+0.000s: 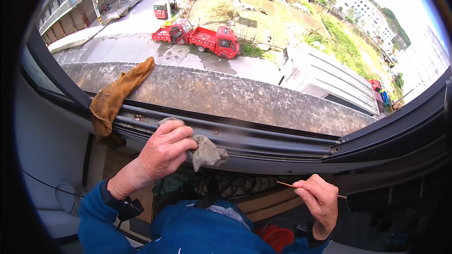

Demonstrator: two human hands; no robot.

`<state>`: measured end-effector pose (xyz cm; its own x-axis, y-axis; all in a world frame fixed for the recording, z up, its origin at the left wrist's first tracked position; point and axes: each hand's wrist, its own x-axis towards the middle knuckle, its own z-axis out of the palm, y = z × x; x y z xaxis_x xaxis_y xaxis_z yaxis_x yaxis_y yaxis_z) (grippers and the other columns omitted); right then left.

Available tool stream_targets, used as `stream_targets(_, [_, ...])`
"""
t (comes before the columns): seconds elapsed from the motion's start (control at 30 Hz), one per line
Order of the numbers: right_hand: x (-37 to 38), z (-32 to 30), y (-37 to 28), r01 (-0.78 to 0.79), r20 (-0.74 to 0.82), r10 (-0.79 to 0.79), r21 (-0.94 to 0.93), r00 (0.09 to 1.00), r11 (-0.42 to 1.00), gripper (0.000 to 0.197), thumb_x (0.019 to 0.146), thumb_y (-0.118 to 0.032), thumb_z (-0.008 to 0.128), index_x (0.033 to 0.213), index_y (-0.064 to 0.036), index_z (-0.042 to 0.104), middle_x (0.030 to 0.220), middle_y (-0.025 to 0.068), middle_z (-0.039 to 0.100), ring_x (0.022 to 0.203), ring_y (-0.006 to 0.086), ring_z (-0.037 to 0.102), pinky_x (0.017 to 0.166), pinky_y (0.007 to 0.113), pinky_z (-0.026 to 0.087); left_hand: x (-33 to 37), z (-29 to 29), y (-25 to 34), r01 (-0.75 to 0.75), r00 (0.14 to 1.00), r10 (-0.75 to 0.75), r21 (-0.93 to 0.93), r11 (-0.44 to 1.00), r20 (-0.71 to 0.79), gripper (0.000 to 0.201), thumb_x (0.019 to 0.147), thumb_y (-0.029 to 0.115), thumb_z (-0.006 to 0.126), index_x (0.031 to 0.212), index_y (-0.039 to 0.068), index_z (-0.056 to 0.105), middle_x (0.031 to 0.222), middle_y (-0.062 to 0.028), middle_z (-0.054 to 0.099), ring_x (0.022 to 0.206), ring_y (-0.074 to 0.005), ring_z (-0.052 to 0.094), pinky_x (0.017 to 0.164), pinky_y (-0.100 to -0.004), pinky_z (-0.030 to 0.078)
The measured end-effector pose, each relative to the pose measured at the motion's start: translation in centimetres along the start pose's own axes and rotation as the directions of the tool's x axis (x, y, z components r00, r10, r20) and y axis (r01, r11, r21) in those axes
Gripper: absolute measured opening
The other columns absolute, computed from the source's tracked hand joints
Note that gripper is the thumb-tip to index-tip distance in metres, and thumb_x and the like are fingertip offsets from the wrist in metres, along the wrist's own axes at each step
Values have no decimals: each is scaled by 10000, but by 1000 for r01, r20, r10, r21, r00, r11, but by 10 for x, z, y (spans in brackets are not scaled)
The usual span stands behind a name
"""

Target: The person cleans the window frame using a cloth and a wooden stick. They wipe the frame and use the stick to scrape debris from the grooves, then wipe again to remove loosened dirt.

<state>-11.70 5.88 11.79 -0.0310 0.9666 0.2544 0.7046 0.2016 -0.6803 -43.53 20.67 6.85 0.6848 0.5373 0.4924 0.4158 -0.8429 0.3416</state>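
My left hand [165, 150] is closed round a crumpled grey rag [207, 152], just over the dark metal track of the window sill [263, 137]. Part of the rag sticks out past the fingers on both sides. Lower and to the right, my right hand [318, 200] pinches a thin wooden stick [285, 184]. The stick's pointed end faces left, and its other end shows beyond the hand. A brown cloth [117, 95] lies draped over the track at the left, reaching onto the outer ledge.
Outside the open window runs a weathered concrete ledge [226, 91]. Dark window frames stand at the left and right [391, 134]. Below me is a red bucket [277, 238], partly hidden by my body. Red three-wheeled trucks [214, 39] and a white truck [325, 77] stand in the street.
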Motion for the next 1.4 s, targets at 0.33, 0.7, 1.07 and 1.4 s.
stream_targets(0.33, [31, 29, -11, -26, -167, 21, -28, 986, 999, 160, 768, 12, 688, 927, 5, 670, 699, 83, 569, 582, 165, 533, 518, 253, 419, -76, -81, -15, 543, 706, -609, -276, 793, -361, 169, 826, -76, 533, 976, -3, 558, 990, -71, 535, 894, -139, 508, 807, -240, 403])
stream_targets(0.7, [54, 76, 59, -114, -731, 110, 44, 673, 992, 128, 920, -46, 527, 997, 52, 554, 754, 79, 494, 637, 141, 473, 560, 247, 385, -48, -73, -8, 581, 697, -629, -243, 777, -343, 140, 797, -40, 534, 932, -9, 555, 1030, -92, 519, 926, -173, 500, 855, -274, 380])
stream_targets(1.07, [55, 60, 67, -63, -680, 197, 216, 707, 974, 151, 926, -40, 520, 1033, 53, 570, 710, 70, 533, 580, 107, 486, 506, 219, 380, 60, -14, 17, 185, 978, -203, -260, 948, -46, 284, 659, 18, 690, 934, 51, 629, 1002, -124, 579, 842, -225, 555, 766, -325, 422])
stream_targets(1.4, [74, 27, 31, 94, -136, -125, -215, 983, 972, 219, 727, -11, 718, 939, -52, 683, 655, 54, 507, 540, 173, 499, 456, 279, 387, 73, 25, 6, 99, 989, -86, -101, 990, 124, 477, 652, 98, 727, 1118, 95, 625, 1170, -110, 530, 1059, -276, 506, 903, -390, 359])
